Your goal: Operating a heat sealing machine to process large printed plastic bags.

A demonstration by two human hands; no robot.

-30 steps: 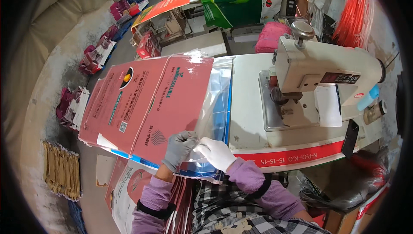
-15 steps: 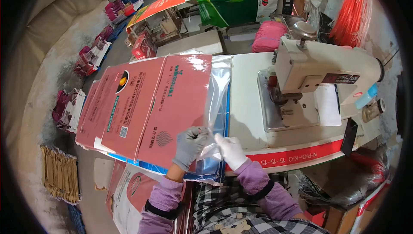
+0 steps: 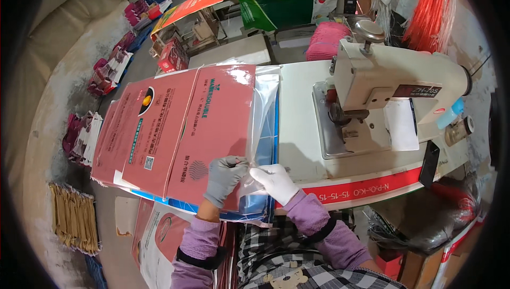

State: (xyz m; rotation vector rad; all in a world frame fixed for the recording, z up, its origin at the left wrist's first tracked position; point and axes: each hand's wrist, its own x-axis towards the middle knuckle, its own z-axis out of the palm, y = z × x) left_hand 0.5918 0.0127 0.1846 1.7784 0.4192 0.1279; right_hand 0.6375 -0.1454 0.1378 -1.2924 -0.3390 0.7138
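A stack of red printed bags [image 3: 223, 124] lies on the table in front of me, overlapping like fanned sheets. From the top bag's right edge sticks out a clear plastic liner [image 3: 264, 108]. My left hand [image 3: 224, 178], in a grey glove, is closed at the bag's near right corner, its fingertips pinching the liner's edge. Close beside it my right hand [image 3: 275, 183], in a white glove, is pinched on the same clear film. The fingertips of both hands nearly meet. Blue sheeting [image 3: 260, 206] shows under the stack.
A sewing machine [image 3: 393, 76] stands right on the white tabletop [image 3: 297, 129], a dark phone [image 3: 430, 163] near its front edge. Behind are pink twine [image 3: 328, 41] and hanging red strands [image 3: 429, 18]. Bundles of folded bags [image 3: 79, 137] line the left wall.
The view has shifted slightly. Both hands stay at the liner's edge; my right hand has turned a little, its fingers now lying flatter toward the left hand.
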